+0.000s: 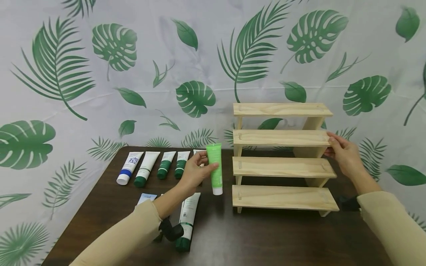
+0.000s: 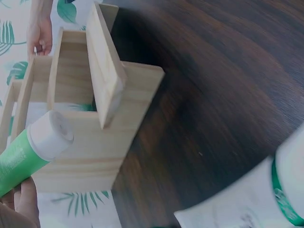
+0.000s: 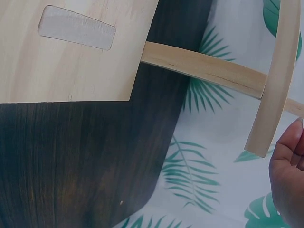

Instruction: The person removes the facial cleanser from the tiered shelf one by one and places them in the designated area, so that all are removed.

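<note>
My left hand (image 1: 190, 173) holds a bright green squeeze tube (image 1: 215, 175) with its white cap down, thumb on the near face. The tube is raised to the left of a four-tier wooden display stand (image 1: 277, 165). In the left wrist view, its white cap (image 2: 51, 135) points toward the stand's side. At the stand's other end, my right hand (image 1: 346, 157) has thumb and fingers at the right end of the second shelf (image 1: 279, 137) from the top, pinching its edge. Part of this hand (image 3: 287, 173) shows at the right border of the right wrist view.
Behind my left hand lies a row of tubes, including a blue-banded white tube (image 1: 131, 168) and a green-capped white tube (image 1: 147, 169). Nearer are a light blue tube (image 1: 147, 197) and a large white tube (image 1: 189, 214), partly behind my arm. A leaf-patterned cloth (image 1: 149, 55) hangs behind the dark table (image 1: 266, 240).
</note>
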`<state>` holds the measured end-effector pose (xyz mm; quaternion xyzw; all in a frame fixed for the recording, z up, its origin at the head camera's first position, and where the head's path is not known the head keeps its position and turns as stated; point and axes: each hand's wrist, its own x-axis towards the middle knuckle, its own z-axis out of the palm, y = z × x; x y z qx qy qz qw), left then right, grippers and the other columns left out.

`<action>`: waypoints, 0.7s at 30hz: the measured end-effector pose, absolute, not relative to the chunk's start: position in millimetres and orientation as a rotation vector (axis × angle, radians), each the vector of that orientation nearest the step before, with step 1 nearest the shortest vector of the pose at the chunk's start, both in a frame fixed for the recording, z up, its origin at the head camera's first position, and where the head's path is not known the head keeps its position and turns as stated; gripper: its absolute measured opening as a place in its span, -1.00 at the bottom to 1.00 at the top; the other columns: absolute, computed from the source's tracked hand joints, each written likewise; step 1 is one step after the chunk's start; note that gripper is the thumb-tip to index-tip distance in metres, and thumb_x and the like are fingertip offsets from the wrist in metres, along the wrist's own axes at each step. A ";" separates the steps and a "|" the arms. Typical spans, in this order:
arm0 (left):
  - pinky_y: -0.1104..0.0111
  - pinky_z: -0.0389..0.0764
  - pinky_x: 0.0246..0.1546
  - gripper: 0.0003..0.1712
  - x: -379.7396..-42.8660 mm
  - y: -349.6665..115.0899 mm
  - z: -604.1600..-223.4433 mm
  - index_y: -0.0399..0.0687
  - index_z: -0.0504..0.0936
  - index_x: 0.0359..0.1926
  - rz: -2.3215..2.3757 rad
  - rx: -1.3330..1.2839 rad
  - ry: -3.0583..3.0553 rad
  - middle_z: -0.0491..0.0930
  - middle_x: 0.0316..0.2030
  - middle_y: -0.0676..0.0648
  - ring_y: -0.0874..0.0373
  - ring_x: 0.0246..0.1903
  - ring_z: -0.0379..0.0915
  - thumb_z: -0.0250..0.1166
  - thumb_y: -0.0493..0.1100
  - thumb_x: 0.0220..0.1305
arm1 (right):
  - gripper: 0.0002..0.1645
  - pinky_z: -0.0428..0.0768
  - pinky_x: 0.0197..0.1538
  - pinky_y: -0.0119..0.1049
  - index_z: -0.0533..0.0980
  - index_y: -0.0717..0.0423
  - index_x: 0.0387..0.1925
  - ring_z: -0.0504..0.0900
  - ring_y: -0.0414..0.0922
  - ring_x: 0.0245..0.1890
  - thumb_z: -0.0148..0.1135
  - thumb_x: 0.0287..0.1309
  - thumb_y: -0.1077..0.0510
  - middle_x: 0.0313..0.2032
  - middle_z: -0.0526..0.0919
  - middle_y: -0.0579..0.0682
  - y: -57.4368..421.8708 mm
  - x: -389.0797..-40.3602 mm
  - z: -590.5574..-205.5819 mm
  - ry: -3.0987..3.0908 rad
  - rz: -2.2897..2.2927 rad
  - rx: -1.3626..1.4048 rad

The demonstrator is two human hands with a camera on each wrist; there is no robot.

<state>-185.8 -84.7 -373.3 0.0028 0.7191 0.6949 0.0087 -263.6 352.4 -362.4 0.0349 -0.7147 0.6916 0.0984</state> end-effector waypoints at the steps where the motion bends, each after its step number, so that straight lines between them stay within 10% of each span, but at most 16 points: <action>1: 0.26 0.60 -0.17 -0.47 -184.8 -88.0 -374.3 -0.11 0.42 0.14 2.163 0.002 2.253 0.54 0.00 -0.20 0.15 -0.20 0.55 0.36 -0.19 0.15 | -0.29 0.57 -0.41 -0.59 0.06 0.37 0.36 0.55 -0.36 -0.51 -0.02 0.35 0.07 -0.47 0.59 -0.29 353.3 -264.4 -363.4 -2.108 2.053 0.104; 21: 0.29 0.59 -0.13 -0.44 -166.6 -162.0 -394.4 -0.18 0.35 0.20 2.013 -0.236 2.385 0.47 0.10 -0.27 0.24 -0.24 0.52 0.30 -0.17 0.21 | -0.42 0.59 -0.38 -0.56 0.33 0.10 0.29 0.57 -0.34 -0.46 0.07 0.29 0.00 -0.37 0.59 -0.22 366.5 -277.1 -377.5 -2.101 2.032 0.151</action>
